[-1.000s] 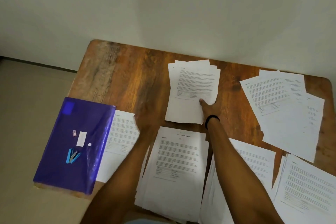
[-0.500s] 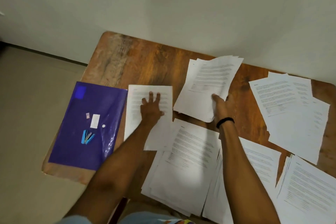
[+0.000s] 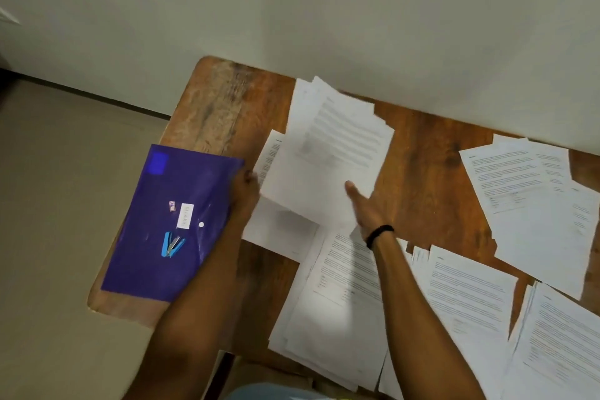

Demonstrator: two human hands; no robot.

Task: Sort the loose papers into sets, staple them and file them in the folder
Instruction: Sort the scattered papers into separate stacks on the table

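The right grip [image 3: 365,208] pinches a paper stack [image 3: 328,156]; the left grip [image 3: 245,191] is unreadable. A stapler [image 3: 172,245] lies atop the purple folder [image 3: 146,269].

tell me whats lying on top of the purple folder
A blue stapler and a small box lie on the purple folder; anything inside or beneath it is covered.

Far left: bare bench [image 3: 220,114] is lying open beyond the folder [image 3: 143,263].
Middle right: a bare strip is running between papers [image 3: 535,221].
Near side: papers are crowding it.
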